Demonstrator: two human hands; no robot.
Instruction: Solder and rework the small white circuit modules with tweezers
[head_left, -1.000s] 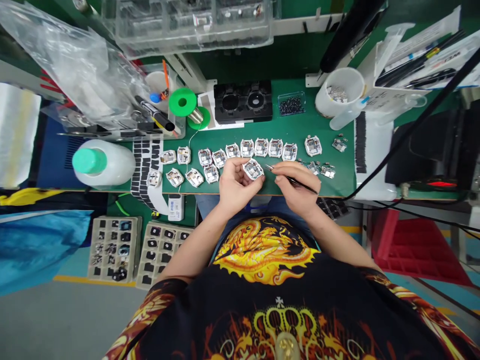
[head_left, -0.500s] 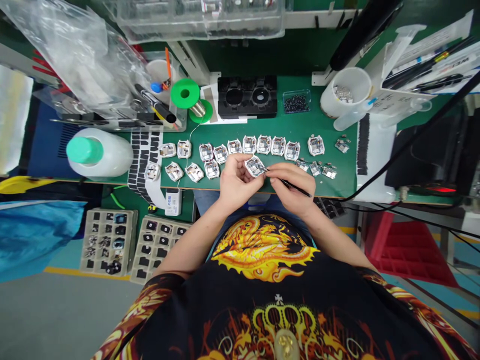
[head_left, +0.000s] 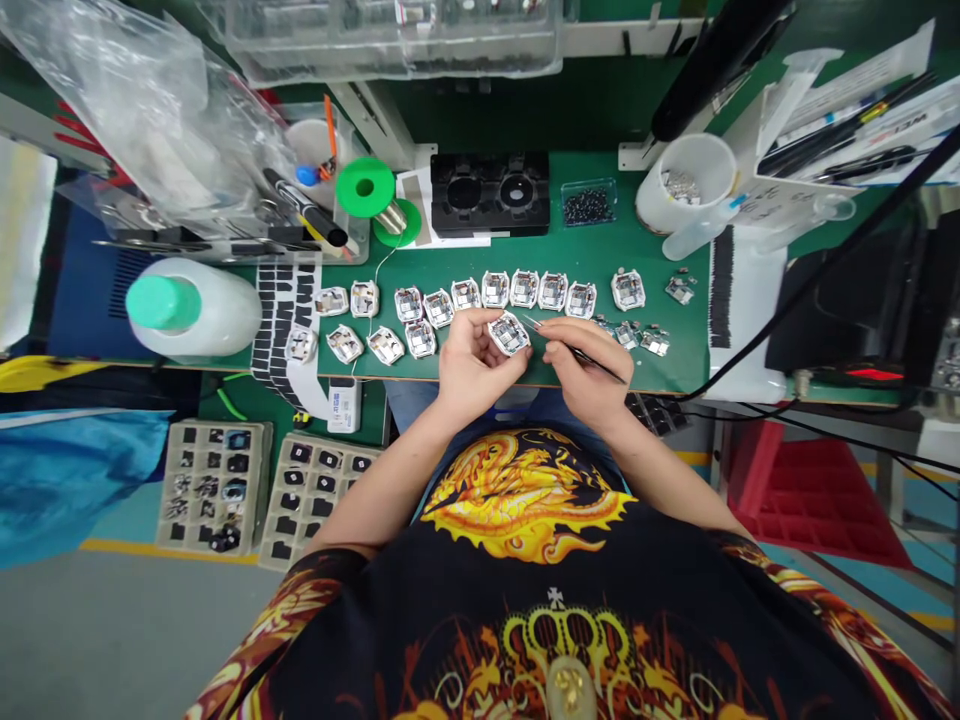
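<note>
My left hand (head_left: pixel 476 372) grips a white watch case (head_left: pixel 509 334) with electronics showing inside, over the front edge of the green bench. My right hand (head_left: pixel 589 365) pinches dark tweezers (head_left: pixel 598 366), whose thin tips lie just right of the case's upper edge, apart from it. Several similar cases, one of them a white case (head_left: pixel 523 288), stand in a row behind my hands, with others to the left. Small circuit boards (head_left: pixel 654 341) lie to the right of my right hand.
Behind the row are a black fixture (head_left: pixel 490 193), a tray of small dark parts (head_left: pixel 589 203) and a green solder spool (head_left: pixel 365 187). A white bottle (head_left: pixel 225 307) stands left, a white cup (head_left: pixel 705 165) right. A black cable (head_left: pixel 817 270) crosses the right side.
My right hand has shifted slightly to the right, and the tweezer tips have come away from the case. The left hand still holds the case, and the whole view has shifted slightly.
</note>
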